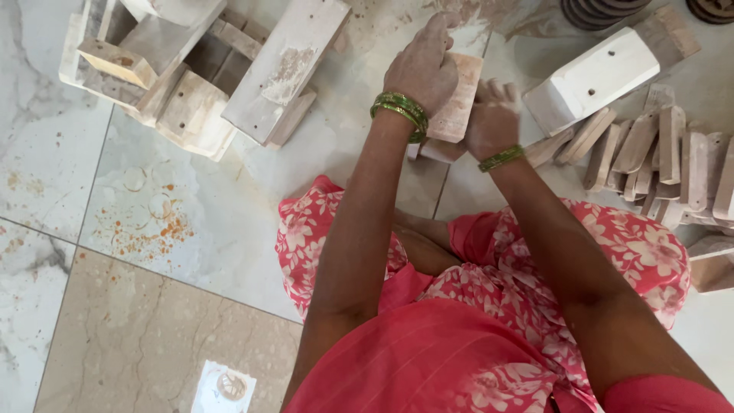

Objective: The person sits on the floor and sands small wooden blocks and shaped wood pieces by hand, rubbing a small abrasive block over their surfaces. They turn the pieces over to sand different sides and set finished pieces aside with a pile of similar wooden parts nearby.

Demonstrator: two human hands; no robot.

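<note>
Sitting on a pale tiled floor (191, 229) in a red flowered garment (489, 306), the person holds a small pale wooden block (459, 99) out in front of the knees, above the floor. The left hand (422, 69) lies over the block's upper left face, fingers pressed together and curved down along it, with green bangles (401, 112) at the wrist. The right hand (493, 118) closes in a fist against the block's right edge; whether it grips something there cannot be told. A thin green bangle (501, 158) circles that wrist.

To the left stands a stack of wooden blocks (191, 76), chalky white, piled crosswise and leaning. To the right a large white-coated block (592, 76) rests tilted on a row of small wooden pieces (657, 157) standing on edge, packed side by side. Orange specks stain the tile at left.
</note>
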